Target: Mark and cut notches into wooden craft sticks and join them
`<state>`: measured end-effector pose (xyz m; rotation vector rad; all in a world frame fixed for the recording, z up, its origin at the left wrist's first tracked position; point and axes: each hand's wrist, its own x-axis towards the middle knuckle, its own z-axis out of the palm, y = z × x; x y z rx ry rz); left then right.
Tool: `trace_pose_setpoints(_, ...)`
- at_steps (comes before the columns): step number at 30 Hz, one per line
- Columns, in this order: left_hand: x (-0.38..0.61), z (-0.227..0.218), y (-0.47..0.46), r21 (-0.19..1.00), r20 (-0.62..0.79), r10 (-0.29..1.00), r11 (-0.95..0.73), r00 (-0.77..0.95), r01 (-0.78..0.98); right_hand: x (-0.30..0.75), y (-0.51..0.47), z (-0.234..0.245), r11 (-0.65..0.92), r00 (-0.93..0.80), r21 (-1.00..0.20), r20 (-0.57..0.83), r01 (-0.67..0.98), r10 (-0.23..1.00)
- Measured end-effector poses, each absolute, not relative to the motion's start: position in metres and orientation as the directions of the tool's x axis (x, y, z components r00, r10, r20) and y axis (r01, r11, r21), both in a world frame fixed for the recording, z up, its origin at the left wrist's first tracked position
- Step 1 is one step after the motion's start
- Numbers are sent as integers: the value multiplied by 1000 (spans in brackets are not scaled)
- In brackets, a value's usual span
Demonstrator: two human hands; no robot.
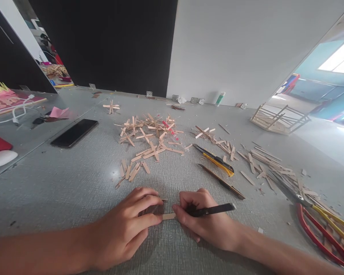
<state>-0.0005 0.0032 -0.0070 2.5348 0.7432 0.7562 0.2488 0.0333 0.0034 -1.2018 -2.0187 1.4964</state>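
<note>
Below a black panel and a white wall, the grey, fine-grained table (60, 191) carries a pile (149, 139) of flat pale wood strips. Near its front edge, the left hand (129, 229) has its fingers pinning a short stick (168, 216) down. The right hand (206, 223) is curled tight around a slim black tool (216, 209).

Lower centre: left hand (129, 225) pins a short wooden stick (168, 216) to the grey surface (60, 191); right hand (206, 221) grips a black pen (215, 209) at the stick's end. Mid-frame: pile of stick pieces (149, 137), yellow utility knife (218, 159). Lower right: red-handled shears (318, 217).
</note>
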Motion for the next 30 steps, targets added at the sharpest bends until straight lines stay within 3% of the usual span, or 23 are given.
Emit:
trace_pose_setpoints(23, -2, -10, 3, 512, 357, 594, -770, 721, 381, 250, 31, -2, 67, -558, -908, -194, 413, 807)
trace_pose_setpoints(30, -2, -12, -1, 497, 404, 647, -749, 646, 439, 249, 33, -4, 74, -534, -889, -203, 452, 821)
